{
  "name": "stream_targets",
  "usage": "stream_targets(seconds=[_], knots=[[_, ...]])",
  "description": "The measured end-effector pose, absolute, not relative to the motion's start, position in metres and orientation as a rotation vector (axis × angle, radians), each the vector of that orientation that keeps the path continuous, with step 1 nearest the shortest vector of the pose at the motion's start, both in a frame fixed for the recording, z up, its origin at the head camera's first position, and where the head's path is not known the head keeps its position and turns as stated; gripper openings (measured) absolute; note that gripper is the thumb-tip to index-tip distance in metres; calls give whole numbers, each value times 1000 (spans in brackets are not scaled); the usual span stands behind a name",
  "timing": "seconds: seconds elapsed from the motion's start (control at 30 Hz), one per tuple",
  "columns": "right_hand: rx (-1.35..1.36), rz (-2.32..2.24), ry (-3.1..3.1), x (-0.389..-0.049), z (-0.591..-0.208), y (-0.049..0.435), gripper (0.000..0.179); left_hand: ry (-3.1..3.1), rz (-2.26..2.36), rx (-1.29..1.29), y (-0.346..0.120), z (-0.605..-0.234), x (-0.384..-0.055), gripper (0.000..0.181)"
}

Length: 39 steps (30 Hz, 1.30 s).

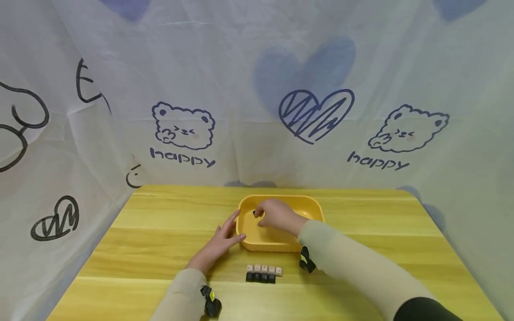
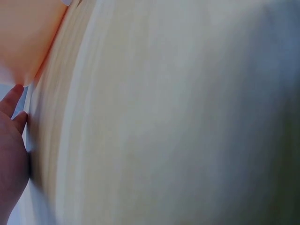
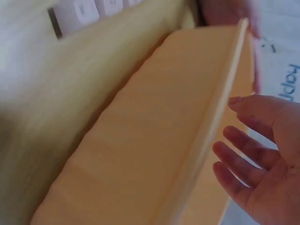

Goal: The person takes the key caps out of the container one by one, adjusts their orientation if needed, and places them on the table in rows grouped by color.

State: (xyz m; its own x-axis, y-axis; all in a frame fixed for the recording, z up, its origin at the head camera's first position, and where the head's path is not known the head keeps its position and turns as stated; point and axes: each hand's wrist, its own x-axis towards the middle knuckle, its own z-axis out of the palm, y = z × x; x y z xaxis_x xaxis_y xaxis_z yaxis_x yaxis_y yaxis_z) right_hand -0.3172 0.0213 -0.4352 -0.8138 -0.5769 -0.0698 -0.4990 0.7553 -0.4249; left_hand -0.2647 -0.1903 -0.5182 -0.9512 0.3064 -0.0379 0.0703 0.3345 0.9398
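A shallow yellow tray stands on the wooden table. My left hand rests against its left end, thumb and fingers spread at the rim; in the left wrist view fingertips meet the tray wall. My right hand is over the tray's inside, fingers bent down loosely and thumb apart from the index finger. A small black keycap shows right at its fingertips. In the right wrist view the loosely bent fingers hang behind the near rim, with nothing visible between them.
In front of the tray lie two short rows of keycaps, pale ones behind and black ones nearer. The wooden table meets a printed cloth hanging behind it and at both sides.
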Motion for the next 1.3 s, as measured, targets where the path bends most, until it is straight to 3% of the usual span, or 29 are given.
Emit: stream_targets(seconds=[0.43, 0.63, 1.0, 1.3], knots=[[-964, -478, 2648, -343, -470, 28, 41, 2360, 1674, 329, -178, -522, -259, 77], [-1111, -485, 2614, -346, -475, 35, 36, 2361, 1687, 320, -176, -520, -258, 78], [-995, -466, 2515, -333, -468, 47, 24, 2390, 1668, 260, -179, -518, -262, 76], [-1060, -500, 2596, -325, -465, 70, 19, 2398, 1678, 287, -187, -522, -265, 78]])
